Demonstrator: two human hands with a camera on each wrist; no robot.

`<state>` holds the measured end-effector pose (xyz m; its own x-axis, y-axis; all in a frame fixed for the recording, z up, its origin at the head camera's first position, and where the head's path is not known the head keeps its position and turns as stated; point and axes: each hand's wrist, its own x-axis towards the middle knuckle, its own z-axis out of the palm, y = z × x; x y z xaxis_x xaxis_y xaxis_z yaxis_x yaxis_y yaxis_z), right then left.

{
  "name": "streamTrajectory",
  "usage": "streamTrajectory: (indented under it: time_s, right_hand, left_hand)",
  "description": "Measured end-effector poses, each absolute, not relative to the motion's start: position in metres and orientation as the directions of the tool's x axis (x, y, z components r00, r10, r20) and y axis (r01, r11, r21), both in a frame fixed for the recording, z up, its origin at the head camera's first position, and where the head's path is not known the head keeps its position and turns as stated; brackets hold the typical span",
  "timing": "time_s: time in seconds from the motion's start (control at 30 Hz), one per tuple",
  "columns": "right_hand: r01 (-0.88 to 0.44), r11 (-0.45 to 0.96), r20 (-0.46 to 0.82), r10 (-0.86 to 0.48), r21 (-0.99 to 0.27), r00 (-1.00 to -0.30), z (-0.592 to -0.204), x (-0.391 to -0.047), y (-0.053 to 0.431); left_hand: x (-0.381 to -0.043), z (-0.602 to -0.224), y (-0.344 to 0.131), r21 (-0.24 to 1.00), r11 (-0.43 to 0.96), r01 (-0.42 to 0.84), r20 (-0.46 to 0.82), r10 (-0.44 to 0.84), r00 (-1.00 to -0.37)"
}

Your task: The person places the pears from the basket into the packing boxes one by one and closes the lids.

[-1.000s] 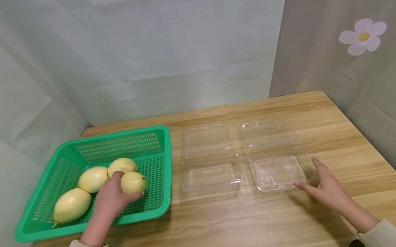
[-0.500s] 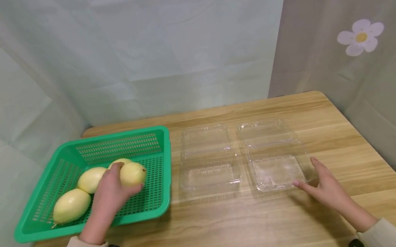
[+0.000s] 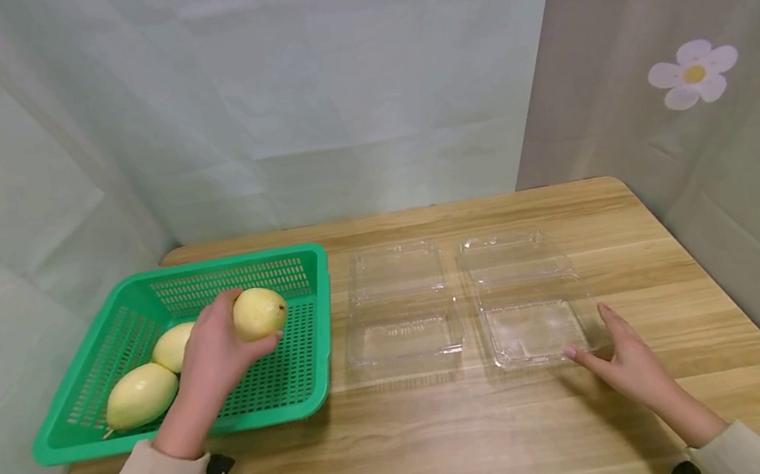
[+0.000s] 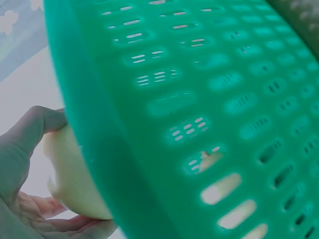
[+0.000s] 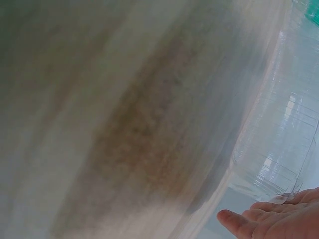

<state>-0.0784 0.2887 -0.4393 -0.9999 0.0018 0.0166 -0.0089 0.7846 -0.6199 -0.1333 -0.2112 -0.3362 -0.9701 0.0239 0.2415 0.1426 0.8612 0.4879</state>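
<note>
My left hand (image 3: pixel 216 348) grips a pale yellow oval fruit (image 3: pixel 260 313), like a small melon, above the floor of the green plastic basket (image 3: pixel 328 332). In the left wrist view, thumb and fingers curve round the fruit (image 4: pixel 75 174), partly hidden by the basket wall (image 4: pixel 124 149). Two more such fruits, one near the front (image 3: pixel 143 396) and one behind it (image 3: pixel 173 348), lie in the basket left of my hand. On the right, my right hand (image 3: pixel 627 364) rests with extended fingers and thumb at the near right corner of a clear plastic clamshell box (image 3: pixel 536 328).
Another clear clamshell box (image 3: pixel 404 338), lid folded back, stands between the basket and the right-hand box. All stand on a wood-grain table (image 3: pixel 435 438). Pale cloth (image 3: pixel 345 81) hangs behind it, with a flowered cloth (image 3: pixel 693 74) on the right.
My left hand has lifted the fruit up and slightly right, away from the basket floor. A fruit seen behind it before is now hidden. My right hand stays at the box corner.
</note>
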Motion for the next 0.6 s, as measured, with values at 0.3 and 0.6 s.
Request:
streamTrajectory:
  time_s: [0.3, 0.6]
  right_hand:
    - [-0.023, 0.771, 0.025, -0.009, -0.636, -1.000, -0.442, -0.078, 0.289]
    - [-0.024, 0.766, 0.013, -0.021, -0.643, -1.000, -0.440, -0.077, 0.290]
  left_hand:
    - [-0.141, -0.326, -0.196, 0.492, 0.851, 0.184, 0.264, 0.056, -0.963]
    - [-0.150, -0.313, -0.177, 0.492, 0.844, 0.212, 0.251, 0.096, -0.963]
